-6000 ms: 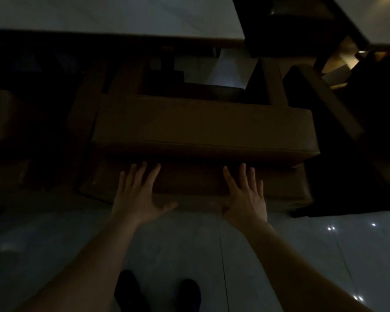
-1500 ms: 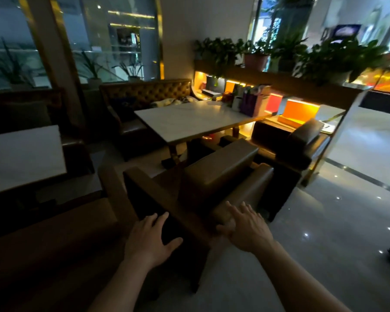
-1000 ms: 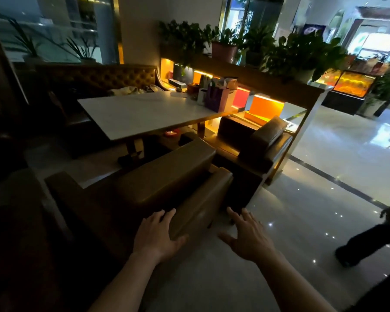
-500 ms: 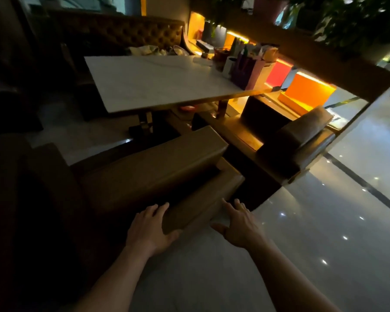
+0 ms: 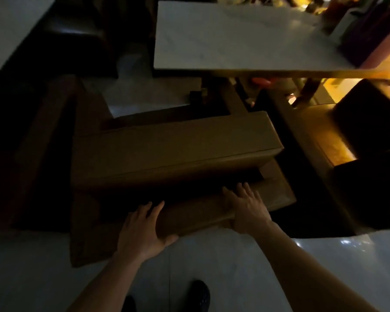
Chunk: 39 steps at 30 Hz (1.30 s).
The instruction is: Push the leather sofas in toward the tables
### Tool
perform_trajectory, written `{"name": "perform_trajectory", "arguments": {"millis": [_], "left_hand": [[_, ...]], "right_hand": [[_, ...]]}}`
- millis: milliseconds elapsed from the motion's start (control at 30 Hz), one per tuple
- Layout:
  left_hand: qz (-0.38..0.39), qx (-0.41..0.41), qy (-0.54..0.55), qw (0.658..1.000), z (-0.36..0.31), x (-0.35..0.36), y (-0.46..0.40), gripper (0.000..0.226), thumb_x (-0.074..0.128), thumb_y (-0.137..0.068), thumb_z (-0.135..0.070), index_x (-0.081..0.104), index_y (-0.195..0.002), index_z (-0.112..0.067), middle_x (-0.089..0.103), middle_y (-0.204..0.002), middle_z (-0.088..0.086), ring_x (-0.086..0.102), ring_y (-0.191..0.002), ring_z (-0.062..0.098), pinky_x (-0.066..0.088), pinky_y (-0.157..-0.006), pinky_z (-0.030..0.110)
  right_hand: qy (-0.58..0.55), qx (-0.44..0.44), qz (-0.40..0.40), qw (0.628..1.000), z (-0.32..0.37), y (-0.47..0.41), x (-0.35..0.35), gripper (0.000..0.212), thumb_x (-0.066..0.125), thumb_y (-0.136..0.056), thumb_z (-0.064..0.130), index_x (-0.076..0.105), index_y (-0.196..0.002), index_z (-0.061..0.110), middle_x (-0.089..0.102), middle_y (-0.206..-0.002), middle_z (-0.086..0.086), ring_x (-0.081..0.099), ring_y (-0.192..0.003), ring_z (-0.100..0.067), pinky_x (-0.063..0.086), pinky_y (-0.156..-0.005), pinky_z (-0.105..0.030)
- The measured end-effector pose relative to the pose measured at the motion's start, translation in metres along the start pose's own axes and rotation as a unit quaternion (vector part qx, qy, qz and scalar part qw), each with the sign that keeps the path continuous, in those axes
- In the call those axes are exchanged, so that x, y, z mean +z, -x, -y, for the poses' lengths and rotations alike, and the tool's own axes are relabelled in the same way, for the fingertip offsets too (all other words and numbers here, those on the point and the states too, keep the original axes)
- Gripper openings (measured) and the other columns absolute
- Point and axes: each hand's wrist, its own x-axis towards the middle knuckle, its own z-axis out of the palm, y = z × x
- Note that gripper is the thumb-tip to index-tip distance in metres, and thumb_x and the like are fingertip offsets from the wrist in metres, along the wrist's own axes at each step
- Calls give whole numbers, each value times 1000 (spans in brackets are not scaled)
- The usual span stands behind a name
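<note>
A brown leather sofa (image 5: 176,152) stands below me with its back toward me, facing a white marble table (image 5: 234,39). My left hand (image 5: 142,230) lies flat with straight fingers on the top of the sofa's backrest, near its left half. My right hand (image 5: 245,210) presses flat on the same backrest toward its right end. Both hands hold nothing. The sofa's seat and the table's dark pedestal base (image 5: 203,97) lie between the backrest and the table edge.
A second white table (image 5: 7,25) shows at top left, with another dark sofa (image 5: 38,149) just left of mine. A further leather sofa (image 5: 338,140) sits to the right under orange light. Bags and bottles (image 5: 358,23) crowd the table's far right. Glossy floor and my shoes (image 5: 200,293) lie below.
My view has tipped down over the sofa. Both hands have come forward from beside the backrest and now lie flat on its top.
</note>
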Motion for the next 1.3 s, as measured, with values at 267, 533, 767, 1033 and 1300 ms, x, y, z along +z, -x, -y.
{"name": "perform_trajectory", "arguments": {"millis": [267, 533, 767, 1033, 1300], "left_hand": [[-41, -31, -63, 997, 8, 31, -17, 111, 50, -69, -87, -10, -152, -44, 1, -165, -2, -7, -150, 27, -2, -121, 49], [-61, -17, -54, 997, 18, 41, -4, 106, 53, -74, -81, -10, -152, -46, -3, -165, -3, -11, -150, 24, -3, -120, 53], [-100, -23, -47, 994, 47, 65, 50, 105, 53, -74, -81, -10, -151, -47, 0, -165, -4, -9, -150, 25, -3, -119, 56], [-93, 25, -44, 994, 91, 90, 75, 111, 72, -62, -74, 15, -153, -43, 34, -158, 1, 20, -147, 30, 22, -114, 62], [-110, 77, -62, 989, 99, 84, 49, 106, 63, -62, -79, 27, -152, -36, 41, -154, 2, 29, -144, 33, 18, -112, 61]], "right_hand": [[41, -56, -36, 997, -34, -36, 37, 118, 54, -68, 87, -11, -155, 41, 5, -166, -7, -6, -152, -35, -5, -120, -60], [28, -50, -72, 996, -24, -13, 57, 115, 41, -67, 93, -4, -156, 38, 13, -165, -6, 2, -152, -35, 0, -122, -59], [38, -9, -46, 998, 6, 41, 98, 122, 31, -60, 101, -9, -156, 38, 8, -167, -7, -1, -152, -36, 0, -121, -60], [32, 25, -17, 999, 39, 80, 123, 121, 26, -60, 103, -31, -148, 42, -12, -167, -11, -15, -151, -37, -2, -121, -61], [36, 22, -17, 999, 35, 58, 115, 123, 24, -58, 104, -31, -147, 41, -15, -165, -14, -18, -150, -39, 0, -120, -64]]}}
